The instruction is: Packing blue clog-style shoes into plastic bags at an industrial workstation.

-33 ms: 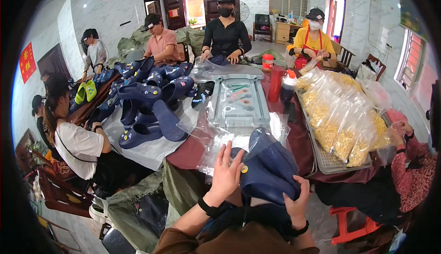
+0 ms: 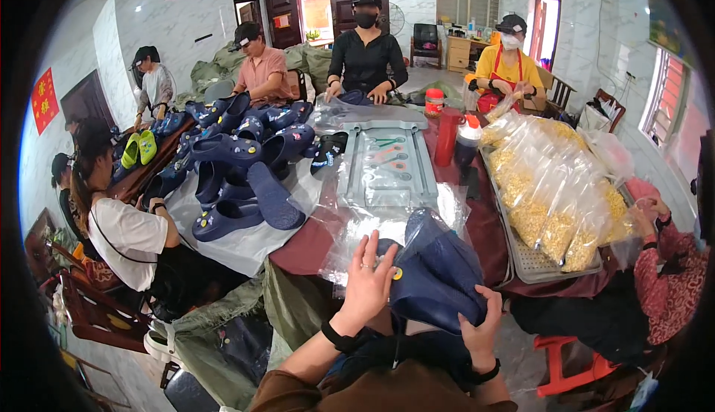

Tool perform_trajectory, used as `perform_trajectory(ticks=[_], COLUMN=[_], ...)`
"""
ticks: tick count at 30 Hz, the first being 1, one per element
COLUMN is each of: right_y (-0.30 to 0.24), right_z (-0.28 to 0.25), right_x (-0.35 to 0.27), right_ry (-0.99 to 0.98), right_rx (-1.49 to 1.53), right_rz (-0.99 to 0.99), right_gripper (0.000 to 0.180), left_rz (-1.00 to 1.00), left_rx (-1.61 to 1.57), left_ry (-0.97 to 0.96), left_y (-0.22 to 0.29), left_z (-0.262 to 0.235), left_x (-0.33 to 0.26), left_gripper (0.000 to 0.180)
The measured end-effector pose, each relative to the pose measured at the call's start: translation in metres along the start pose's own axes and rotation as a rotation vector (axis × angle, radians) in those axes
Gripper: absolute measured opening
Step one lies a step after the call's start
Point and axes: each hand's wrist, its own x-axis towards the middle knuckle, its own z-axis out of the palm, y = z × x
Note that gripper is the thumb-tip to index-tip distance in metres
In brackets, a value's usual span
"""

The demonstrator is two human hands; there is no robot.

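A pair of navy blue clogs point(image 2: 436, 278) lies in front of me, partly inside a clear plastic bag point(image 2: 339, 252). One clog shows its sole side, and a small yellow charm sits on the other. My right hand point(image 2: 480, 326) grips the near right end of the clogs, thumb on top and fingers along the edge. On the left side, my left hand point(image 2: 367, 274) is open with fingers stretched, resting against the bag and the clog's edge. Part of the left clog is hidden behind that hand.
Heaped navy clogs point(image 2: 231, 151) cover the table's left. Beyond my hands stands a grey plastic box point(image 2: 391, 163), beside a red flask point(image 2: 447, 136) and a dark bottle point(image 2: 468, 140). Bags of yellow kernels point(image 2: 529, 218) fill a tray at right. Several people work around the table.
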Motion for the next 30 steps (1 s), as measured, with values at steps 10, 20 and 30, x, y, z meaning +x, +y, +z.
perform_trajectory(ticks=[10,20,30], right_y=[0.009,0.011,0.0], right_z=[0.008,0.004,-0.002], right_x=[0.008,-0.007,-0.003], right_ry=[-0.005,-0.013,-0.053], right_rx=[-0.046,-0.075,-0.072], right_rz=[0.008,0.022,0.035], right_gripper=[0.061,0.057,0.057], left_rz=[-0.019,0.009,-0.753], left_rx=[-0.075,-0.189,-0.883], left_ry=[-0.017,0.116,0.219], left_y=[-0.003,-0.025,-0.074], left_z=[0.024,0.009,0.058], left_x=[-0.004,-0.031,-0.056], left_gripper=[0.04,0.065,0.089])
